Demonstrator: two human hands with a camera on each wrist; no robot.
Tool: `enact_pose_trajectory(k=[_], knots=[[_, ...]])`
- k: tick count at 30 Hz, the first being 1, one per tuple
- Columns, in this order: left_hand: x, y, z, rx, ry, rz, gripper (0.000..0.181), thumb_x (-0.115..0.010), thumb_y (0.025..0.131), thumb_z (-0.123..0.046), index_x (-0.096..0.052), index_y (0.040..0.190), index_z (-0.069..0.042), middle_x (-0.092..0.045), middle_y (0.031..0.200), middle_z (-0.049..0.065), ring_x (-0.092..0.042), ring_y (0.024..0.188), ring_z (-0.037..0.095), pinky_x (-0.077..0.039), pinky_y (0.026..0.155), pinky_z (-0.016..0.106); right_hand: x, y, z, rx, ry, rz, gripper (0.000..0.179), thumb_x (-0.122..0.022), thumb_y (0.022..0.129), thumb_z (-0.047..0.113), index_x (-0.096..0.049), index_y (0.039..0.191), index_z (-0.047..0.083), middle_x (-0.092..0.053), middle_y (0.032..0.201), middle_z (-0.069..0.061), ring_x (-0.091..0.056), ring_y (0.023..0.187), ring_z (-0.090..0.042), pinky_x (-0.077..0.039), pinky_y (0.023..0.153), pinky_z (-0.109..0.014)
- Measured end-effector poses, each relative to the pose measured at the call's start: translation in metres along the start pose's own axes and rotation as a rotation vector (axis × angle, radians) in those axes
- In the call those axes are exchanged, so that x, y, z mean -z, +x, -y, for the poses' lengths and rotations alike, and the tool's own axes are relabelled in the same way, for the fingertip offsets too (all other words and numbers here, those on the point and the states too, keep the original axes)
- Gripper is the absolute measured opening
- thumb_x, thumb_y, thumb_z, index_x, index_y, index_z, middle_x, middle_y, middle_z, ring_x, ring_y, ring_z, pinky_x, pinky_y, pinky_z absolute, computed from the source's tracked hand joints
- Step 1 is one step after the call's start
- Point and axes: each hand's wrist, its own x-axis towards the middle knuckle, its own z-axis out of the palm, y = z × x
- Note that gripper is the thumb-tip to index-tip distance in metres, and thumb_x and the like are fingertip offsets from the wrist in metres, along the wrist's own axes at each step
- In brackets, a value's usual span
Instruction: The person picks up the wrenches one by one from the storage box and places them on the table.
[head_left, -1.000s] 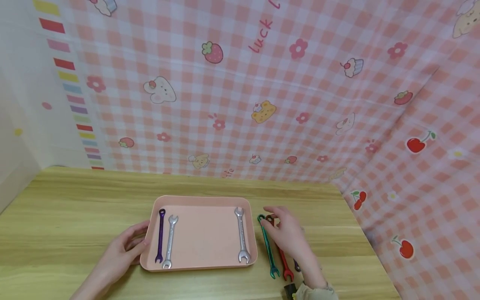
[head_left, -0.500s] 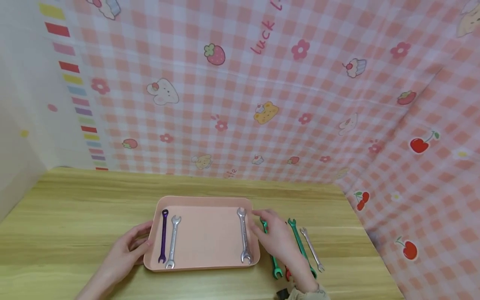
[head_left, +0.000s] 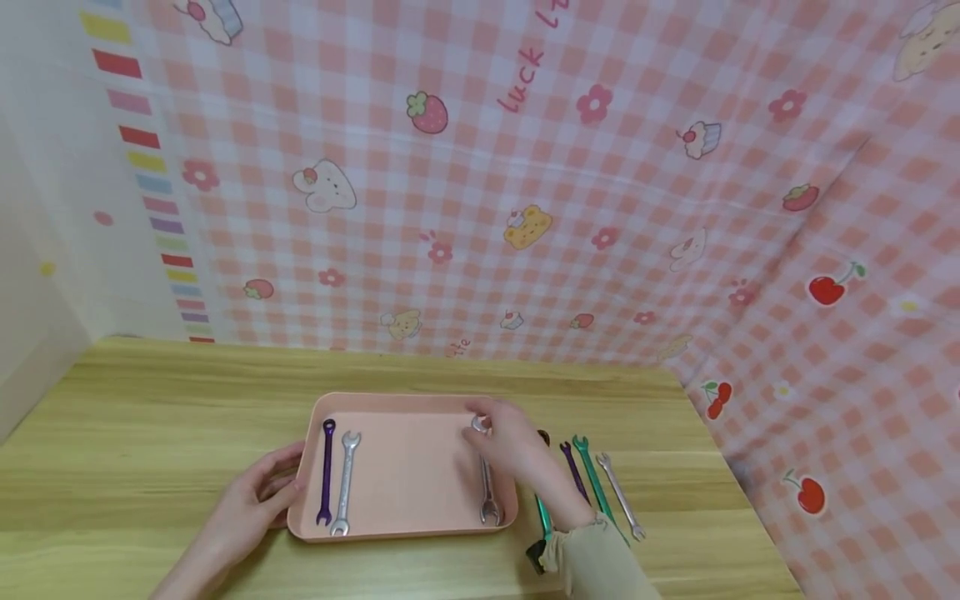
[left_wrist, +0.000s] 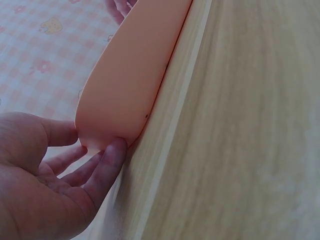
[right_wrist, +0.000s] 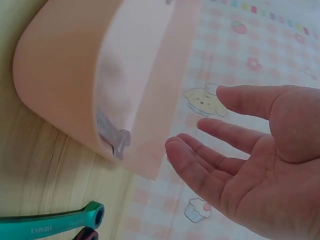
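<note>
A pink rectangular tray (head_left: pixel 405 537) lies on the table. Inside it, a purple wrench (head_left: pixel 326 475) and a silver wrench (head_left: pixel 346 483) lie at the left, and another silver wrench (head_left: pixel 489 500) lies along the right wall. My left hand (head_left: pixel 243 508) holds the tray's left end, thumb and fingers against its outer wall in the left wrist view. My right hand (head_left: pixel 510 442) is over the tray's right end, hiding part of the silver wrench there. Its fingers are loosely extended and hold nothing, apart from the tray in the right wrist view (right_wrist: pixel 245 155).
Right of the tray lie several wrenches: a green wrench (head_left: pixel 543 512) partly under the right forearm, a purple wrench (head_left: pixel 573 471), another green wrench (head_left: pixel 591 471) and a silver wrench (head_left: pixel 621 496). A checked cloth (head_left: pixel 450 208) hangs behind the table.
My right hand has moved left, from over the wrenches beside the tray to above its right end, uncovering the purple, green and silver wrenches. The left hand stays at the tray.
</note>
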Motion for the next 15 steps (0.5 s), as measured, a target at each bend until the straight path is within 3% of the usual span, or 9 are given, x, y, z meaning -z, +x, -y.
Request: enact_pose_trajectory(k=[6,10,15], knots=[[0.000,0.001,0.002,0.004,-0.016,0.002,0.058,-0.052,0.108,-0.006,-0.031,0.162,0.000,-0.048,0.157,0.034,-0.066,0.117,0.004,-0.065,0.084,0.024,-0.006,0.014,0.002,-0.018,0.030,0.096,0.045,-0.063,0.103,0.016,-0.060,0.143,-0.003,-0.063,0.147,-0.025,-0.063,0.132,-0.043,-0.055,0.111,-0.056],[0.000,0.000,0.002,0.002,-0.013,0.002,0.058,-0.052,0.109,-0.008,-0.031,0.162,-0.001,-0.048,0.157,0.033,-0.067,0.122,0.013,-0.065,0.085,0.024,-0.010,0.021,0.000,0.012,0.020,0.140,0.048,-0.063,0.102,0.014,-0.057,0.143,-0.010,-0.057,0.150,-0.030,-0.059,0.136,-0.046,-0.051,0.117,-0.058],[0.000,0.001,0.001,0.001,-0.009,0.003,0.058,-0.052,0.109,-0.007,-0.031,0.162,0.000,-0.048,0.157,0.033,-0.066,0.126,0.021,-0.065,0.084,0.024,-0.015,0.026,-0.003,-0.001,-0.020,0.147,0.046,-0.066,0.099,0.012,-0.059,0.138,-0.012,-0.063,0.142,-0.032,-0.062,0.131,-0.046,-0.053,0.113,-0.058]])
